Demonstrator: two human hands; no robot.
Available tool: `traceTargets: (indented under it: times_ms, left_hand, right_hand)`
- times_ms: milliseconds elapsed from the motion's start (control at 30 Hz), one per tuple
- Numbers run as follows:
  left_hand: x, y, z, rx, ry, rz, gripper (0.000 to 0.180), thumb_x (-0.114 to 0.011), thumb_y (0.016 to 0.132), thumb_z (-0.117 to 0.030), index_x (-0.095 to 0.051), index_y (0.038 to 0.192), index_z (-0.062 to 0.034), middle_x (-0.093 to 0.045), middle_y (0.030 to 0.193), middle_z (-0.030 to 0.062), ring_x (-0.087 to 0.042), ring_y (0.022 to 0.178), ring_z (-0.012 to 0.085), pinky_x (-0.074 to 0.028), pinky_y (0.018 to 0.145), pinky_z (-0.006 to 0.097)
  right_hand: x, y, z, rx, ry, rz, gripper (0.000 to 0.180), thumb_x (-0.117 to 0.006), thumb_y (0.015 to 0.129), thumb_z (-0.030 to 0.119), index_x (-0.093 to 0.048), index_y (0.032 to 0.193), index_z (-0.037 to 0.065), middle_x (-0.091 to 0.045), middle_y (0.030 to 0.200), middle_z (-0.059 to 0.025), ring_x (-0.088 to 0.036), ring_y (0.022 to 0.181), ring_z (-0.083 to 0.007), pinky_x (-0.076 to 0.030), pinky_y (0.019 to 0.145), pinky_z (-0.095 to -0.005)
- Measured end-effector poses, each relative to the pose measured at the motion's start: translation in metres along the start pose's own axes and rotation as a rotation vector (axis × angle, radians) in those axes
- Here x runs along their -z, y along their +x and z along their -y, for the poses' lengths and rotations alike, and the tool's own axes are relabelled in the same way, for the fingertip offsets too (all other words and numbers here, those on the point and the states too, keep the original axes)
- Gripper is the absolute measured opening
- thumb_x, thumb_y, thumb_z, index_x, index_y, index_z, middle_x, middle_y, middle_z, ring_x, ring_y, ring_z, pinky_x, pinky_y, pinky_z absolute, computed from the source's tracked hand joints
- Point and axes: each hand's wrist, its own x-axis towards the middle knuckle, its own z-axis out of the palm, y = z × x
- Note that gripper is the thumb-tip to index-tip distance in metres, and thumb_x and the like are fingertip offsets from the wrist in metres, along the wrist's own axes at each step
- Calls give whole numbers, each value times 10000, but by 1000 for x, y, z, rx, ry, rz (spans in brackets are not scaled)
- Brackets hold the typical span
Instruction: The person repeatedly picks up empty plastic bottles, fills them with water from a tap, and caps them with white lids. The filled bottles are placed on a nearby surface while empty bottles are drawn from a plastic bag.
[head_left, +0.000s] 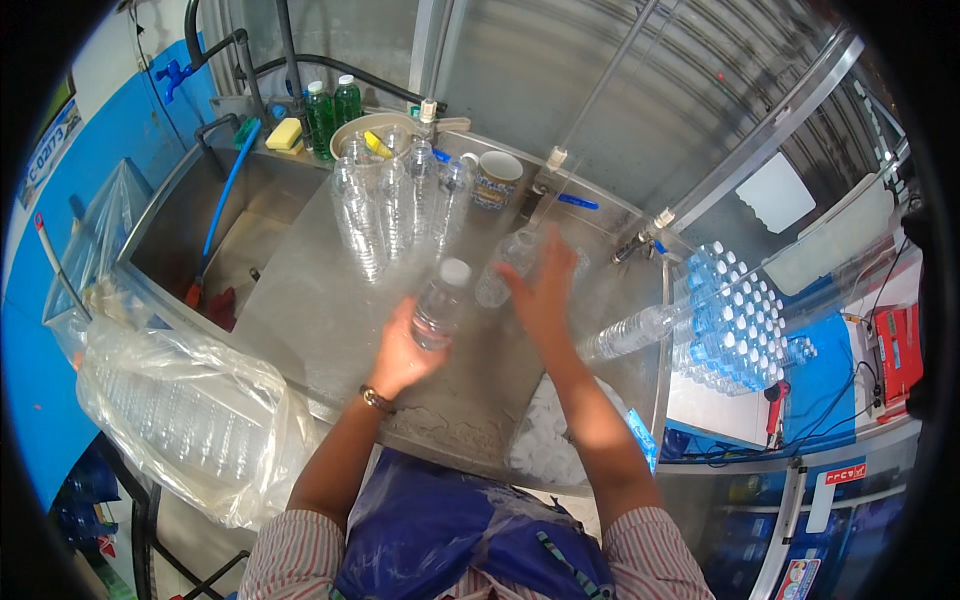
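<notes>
My left hand point(398, 352) is wrapped round the lower part of a clear plastic bottle point(441, 303) with a white cap, tilted slightly over the steel counter point(330, 320). To its right my right hand point(543, 296) reaches forward, thumb spread away from the other fingers, which are smeared by motion. Just beside that hand is another clear bottle point(492, 286), partly blurred; whether the hand touches it I cannot tell. Several clear uncapped bottles point(385, 205) stand grouped farther back on the counter. Under my right forearm lies a clear bag of white caps point(545, 435).
A steel sink point(160, 235) with a blue hose is at left. Behind the bottles are a basin, a mug point(497, 178), green bottles point(321, 120) and a yellow sponge point(284, 134). A bag of bottles point(190, 420) hangs front left. Capped bottles point(735, 320) stand packed at right.
</notes>
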Motion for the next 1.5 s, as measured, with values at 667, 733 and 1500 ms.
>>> traceTargets:
  times_ms: [667, 733, 1500]
  left_hand:
    - [-43, -24, -106, 832, -1340, 1512, 742, -836, 680, -153, -479, 1295, 56, -654, 988, 190, -684, 835, 253, -572, 656, 371]
    - [-54, -10, -112, 559, -923, 1396, 725, -834, 677, -191, -488, 1267, 50, -663, 973, 187, -688, 849, 253, -568, 638, 377]
    - [-247, 38, -36, -296, -4, 335, 814, -876, 654, -243, -452, 1303, 2, -462, 1286, 211, -472, 1214, 384, -412, 1031, 442]
  right_hand:
    - [164, -38, 9, 95, 518, 234, 356, -550, 958, 353, -634, 911, 10, -606, 731, -122, -580, 617, -277, -439, 566, -332]
    - [173, -44, -1, 3, 411, 295, 330, -515, 977, 304, -579, 854, 5, -533, 673, -172, -542, 600, -347, -416, 538, -382]
    - [250, -255, -178, -541, -253, 193, 229, -792, 703, 61, -779, 923, 121, -648, 857, -81, -632, 821, -265, -504, 723, -359]
